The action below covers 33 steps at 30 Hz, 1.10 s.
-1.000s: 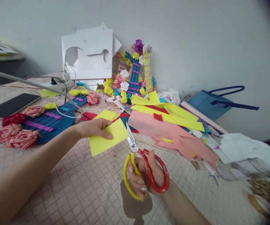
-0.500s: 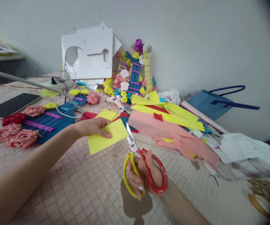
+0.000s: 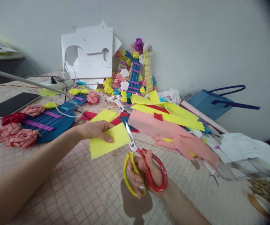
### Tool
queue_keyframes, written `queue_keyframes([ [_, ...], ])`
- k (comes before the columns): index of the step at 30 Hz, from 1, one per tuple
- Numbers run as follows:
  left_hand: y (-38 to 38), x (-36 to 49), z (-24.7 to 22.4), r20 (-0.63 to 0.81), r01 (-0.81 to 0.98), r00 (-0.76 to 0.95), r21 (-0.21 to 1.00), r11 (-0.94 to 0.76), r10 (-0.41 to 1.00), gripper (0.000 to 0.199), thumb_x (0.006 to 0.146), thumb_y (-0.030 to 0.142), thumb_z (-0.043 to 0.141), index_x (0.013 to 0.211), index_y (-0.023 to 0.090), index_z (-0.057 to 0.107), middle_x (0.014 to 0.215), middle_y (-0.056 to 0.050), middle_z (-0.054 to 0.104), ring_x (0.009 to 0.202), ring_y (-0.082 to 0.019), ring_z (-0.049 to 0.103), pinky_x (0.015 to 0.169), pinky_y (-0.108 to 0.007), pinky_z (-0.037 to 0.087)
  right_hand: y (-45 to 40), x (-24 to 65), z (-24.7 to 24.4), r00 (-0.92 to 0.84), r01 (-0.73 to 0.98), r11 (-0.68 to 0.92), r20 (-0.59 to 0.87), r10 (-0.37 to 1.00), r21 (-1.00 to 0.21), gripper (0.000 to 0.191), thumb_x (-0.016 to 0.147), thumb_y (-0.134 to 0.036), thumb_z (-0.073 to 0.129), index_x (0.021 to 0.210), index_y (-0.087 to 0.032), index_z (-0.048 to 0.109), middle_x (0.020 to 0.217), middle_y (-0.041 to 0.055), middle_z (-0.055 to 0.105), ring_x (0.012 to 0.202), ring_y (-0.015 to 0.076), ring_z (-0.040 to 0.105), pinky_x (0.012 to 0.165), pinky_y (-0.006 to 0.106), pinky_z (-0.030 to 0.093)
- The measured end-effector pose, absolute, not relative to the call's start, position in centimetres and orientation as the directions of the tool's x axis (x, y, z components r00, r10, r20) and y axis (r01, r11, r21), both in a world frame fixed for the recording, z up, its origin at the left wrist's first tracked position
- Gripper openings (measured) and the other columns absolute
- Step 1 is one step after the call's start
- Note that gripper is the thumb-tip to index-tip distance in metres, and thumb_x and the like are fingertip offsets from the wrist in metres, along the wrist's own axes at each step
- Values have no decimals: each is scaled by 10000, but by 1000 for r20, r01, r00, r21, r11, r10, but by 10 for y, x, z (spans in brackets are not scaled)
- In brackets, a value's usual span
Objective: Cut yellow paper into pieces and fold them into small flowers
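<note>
My left hand [image 3: 99, 130] pinches a sheet of yellow paper [image 3: 109, 142] by its upper edge, thumb on top. My right hand [image 3: 141, 175] grips a pair of scissors [image 3: 133, 146] with one yellow and one red handle loop. The blades are apart and point away from me, and the paper's right edge lies at them. Whether the edge is between the blades I cannot tell. Just behind the left hand lies more yellow paper [image 3: 105, 115] with red scraps under it. To the left rests a blue paper guitar [image 3: 60, 125] with purple bars and crepe flowers.
Long yellow strips [image 3: 181, 117] and pink paper [image 3: 158, 125] spread to the right. A white glue gun [image 3: 116, 101] sits behind. Several decorated guitars [image 3: 135, 75] lean on the wall. A tablet [image 3: 12, 104], white cable [image 3: 31, 80], blue bag [image 3: 209, 104] and tape roll [image 3: 261, 206] lie around.
My left hand has brought the yellow paper slightly right and down, so its right edge is now at the scissor blades. The right hand and the scissors have hardly moved.
</note>
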<state>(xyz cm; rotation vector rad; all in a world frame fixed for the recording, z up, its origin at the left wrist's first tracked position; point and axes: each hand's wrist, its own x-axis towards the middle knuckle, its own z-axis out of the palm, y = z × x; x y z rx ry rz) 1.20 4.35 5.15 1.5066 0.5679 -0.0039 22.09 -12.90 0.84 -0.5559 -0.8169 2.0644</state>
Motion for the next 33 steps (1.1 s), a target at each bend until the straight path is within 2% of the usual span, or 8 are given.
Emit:
queue_keyframes([
  [6, 47, 10, 53, -350, 335, 866, 936, 106, 357, 422, 667, 355, 774, 1037, 186, 662, 881, -60, 728, 685, -185, 690, 558, -220, 536, -130, 220, 5, -498, -545, -406, -107, 861, -734, 656, 760, -779, 363, 829, -154, 549, 477, -85, 404, 310, 33, 303, 318, 177, 412],
  [12, 45, 10, 53, -360, 346, 870, 932, 103, 337, 401, 664, 356, 767, 1013, 185, 671, 874, -56, 731, 681, -192, 689, 546, -226, 533, -129, 221, 8, -555, -535, -459, -115, 824, -709, 677, 754, -785, 381, 895, -158, 594, 557, -32, 492, 392, 78, 432, 375, 218, 471],
  [21, 40, 14, 55, -346, 339, 875, 937, 81, 338, 367, 666, 346, 756, 995, 199, 688, 838, -48, 729, 630, -181, 676, 474, -196, 488, -128, 224, 5, -590, -530, -479, -102, 801, -700, 663, 775, -769, 371, 907, -160, 598, 575, -23, 495, 408, 91, 438, 382, 229, 472],
  [27, 36, 16, 56, -362, 346, 887, 932, 104, 288, 385, 643, 329, 764, 995, 193, 688, 873, -52, 726, 648, -188, 673, 483, -203, 486, -129, 221, 10, -564, -517, -476, -136, 814, -711, 666, 750, -785, 392, 877, -162, 589, 551, -37, 478, 381, 75, 413, 374, 217, 470],
  [33, 39, 15, 53, -340, 338, 889, 939, 61, 307, 355, 657, 336, 753, 972, 185, 683, 870, -52, 725, 684, -196, 675, 528, -218, 500, -129, 220, 7, -501, -506, -424, -144, 854, -752, 635, 724, -789, 437, 819, -171, 552, 478, -78, 416, 317, 44, 317, 327, 180, 418],
])
